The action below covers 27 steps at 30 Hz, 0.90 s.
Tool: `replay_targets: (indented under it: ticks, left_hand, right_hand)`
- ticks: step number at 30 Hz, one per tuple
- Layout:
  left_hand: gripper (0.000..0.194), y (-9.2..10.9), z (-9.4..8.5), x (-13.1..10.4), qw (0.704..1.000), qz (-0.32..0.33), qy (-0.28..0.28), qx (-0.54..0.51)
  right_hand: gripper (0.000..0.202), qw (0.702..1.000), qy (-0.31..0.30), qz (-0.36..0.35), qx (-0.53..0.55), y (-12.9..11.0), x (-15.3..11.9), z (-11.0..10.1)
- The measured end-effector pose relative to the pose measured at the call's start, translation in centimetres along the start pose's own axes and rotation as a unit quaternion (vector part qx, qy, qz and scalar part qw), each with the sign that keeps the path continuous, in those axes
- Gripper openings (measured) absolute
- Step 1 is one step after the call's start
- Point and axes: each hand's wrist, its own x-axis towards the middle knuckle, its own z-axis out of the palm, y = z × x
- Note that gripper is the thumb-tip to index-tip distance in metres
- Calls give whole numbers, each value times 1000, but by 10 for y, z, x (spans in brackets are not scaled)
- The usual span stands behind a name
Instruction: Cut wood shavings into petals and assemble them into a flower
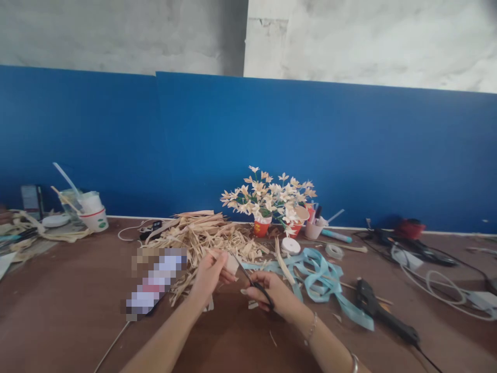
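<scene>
Blue partition panels (pixel 291 129) stand along the back edge of the brown desk (pixel 85 290), with bare wall (pixel 116 36) above them. From my remote post I see the left hand (pixel 213 272) near the desk's middle, pinching a pale piece (pixel 232 264). My view has the right hand (pixel 269 291) gripping the scissors (pixel 254 282) by their handles, the blades beside that piece; I can't tell whether they are biting into it.

I judge the work part done: made-up pale flowers (pixel 267 199) stand by the back edge, while a large heap of dry strips (pixel 209 235) lies loose in front and to their left. The piece in hand looks unfinished to me.

As for containers, a red cup (pixel 262 228) holds flower stems, and a pale cup (pixel 313 231) to its right holds pens. Toward the back left corner, a white cup (pixel 95 221) has a whitish wad in it. Blue ribbon (pixel 318 277) curls right of the hands, with a glue gun (pixel 388 316) nearer the right edge.
</scene>
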Motion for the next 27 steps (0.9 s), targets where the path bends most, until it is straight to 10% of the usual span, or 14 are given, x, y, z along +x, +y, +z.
replay_targets:
  ticks: [27]
  left_hand:
    - [36, 2, -18, 8, 985, -57, -141, 75]
  right_hand:
    - [36, 993, -76, 52, -69, -7, -9, -16]
